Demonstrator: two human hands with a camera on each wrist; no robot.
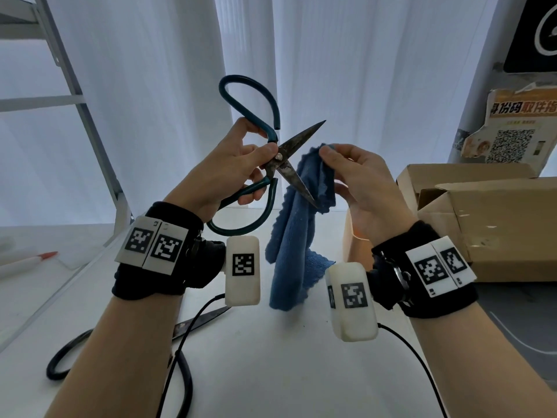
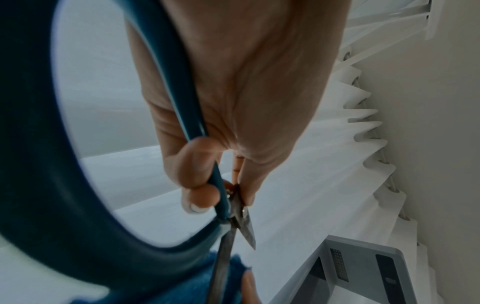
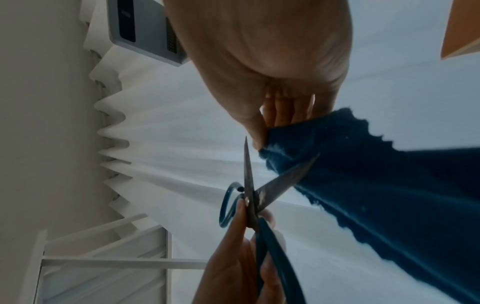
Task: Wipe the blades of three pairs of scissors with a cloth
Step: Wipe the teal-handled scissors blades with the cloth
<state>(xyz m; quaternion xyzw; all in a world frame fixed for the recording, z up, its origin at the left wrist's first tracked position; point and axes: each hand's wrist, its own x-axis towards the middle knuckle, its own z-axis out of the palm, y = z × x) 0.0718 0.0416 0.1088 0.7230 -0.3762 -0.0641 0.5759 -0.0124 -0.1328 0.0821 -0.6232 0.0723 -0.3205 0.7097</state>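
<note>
While the left hand (image 1: pixel 223 173) is gripping the teal scissors (image 1: pixel 272 164) at the pivot, blades spread above the bench (image 1: pixel 271 357), the right hand (image 1: pixel 358 182) is pinching the blue cloth (image 1: pixel 297 236) beside the lower blade; next, it probably needs folding over that blade.

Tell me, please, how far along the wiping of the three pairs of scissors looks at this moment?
Done: nothing shows as finished; the blades look dull. In hand: the left hand holds the green-handled scissors open, and the right hand pinches the blue cloth behind the lower blade. Left: black-handled scissors lie on the table; a third pair is not in view.
</note>
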